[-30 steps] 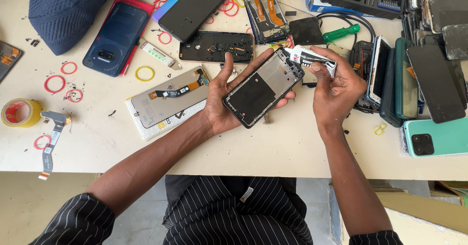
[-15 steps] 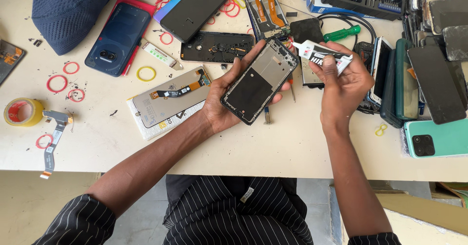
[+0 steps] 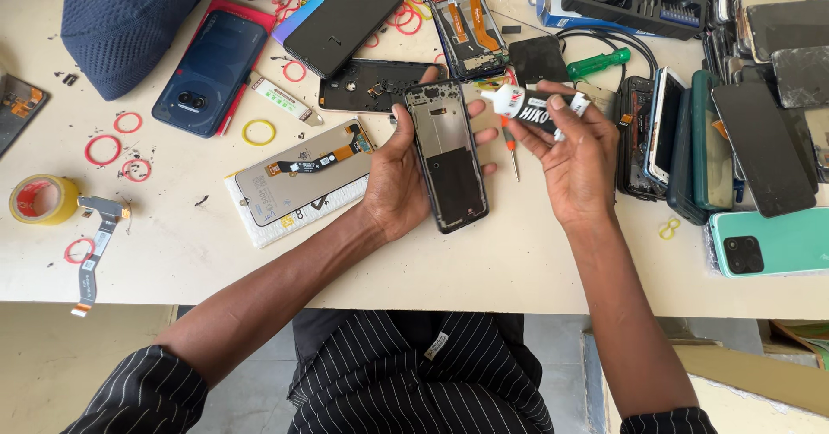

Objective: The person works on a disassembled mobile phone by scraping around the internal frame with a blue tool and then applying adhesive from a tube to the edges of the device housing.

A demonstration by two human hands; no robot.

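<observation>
Now left hand (image 3: 399, 175) grips a phone frame (image 3: 446, 153), right hand (image 3: 576, 159) a glue tube (image 3: 533, 102).

A phone frame (image 3: 447, 153) is resting in the left hand (image 3: 399, 179) above the table (image 3: 173, 261). Just to its right, a glue tube (image 3: 535, 106) is sitting in the right hand (image 3: 577, 162). A display panel (image 3: 302, 173) is lying left of the frame, and stacked phones (image 3: 691, 140) are lying far right.

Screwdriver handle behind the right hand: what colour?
Green. The screwdriver lies on the table beyond the right hand, clearest in the head view.
</observation>
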